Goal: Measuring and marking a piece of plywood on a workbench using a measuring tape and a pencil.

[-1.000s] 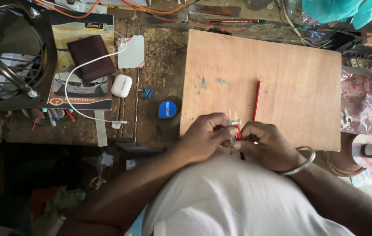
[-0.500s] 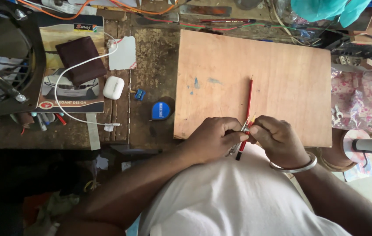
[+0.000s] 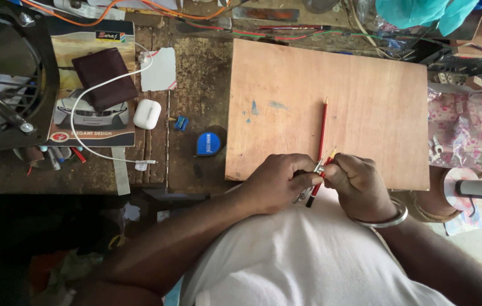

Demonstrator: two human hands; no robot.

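Nearest the camera, the person's white shirt fills the bottom of the view, w/ both forearms converging at the near edge of the flat, bare plywood board point(image 3: 331, 107).

The left hand point(image 3: 277, 182) is curled shut, its grip pinching a small metal compass-like drawing tool point(image 3: 315, 170) w/ a short yellow-tipped pencil stub. The right hand point(image 3: 357, 184), w/ a silver metal bangle point(image 3: 385, 218) on the wrist, also has its grip pressed together, pinching the same tool from the right. Exactly which fingers bear on which part can't be told; they overlap.

The tool sits right at the board's near edge, crossing over the near end of a long red pencil point(image 3: 321, 133) that lies on the board pointing away.

Risks, as a judgement:
- Both pinches are tight on a tiny part, so a slip could drive the sharp point into a fingertip.
- The tool hangs partly off the edge; if either grip loosens, it may drop into the lap or onto the floor.
- A knuckle nudge could roll the red pencil off the board.

Further left on the worn wooden tabletop point(image 3: 201, 85) sit a round blue tape measure point(image 3: 208, 143), a small blue sharpener point(image 3: 181, 122), a white earbud case point(image 3: 147, 113) and a dark brown wallet point(image 3: 103, 76), all well apart from the hands.
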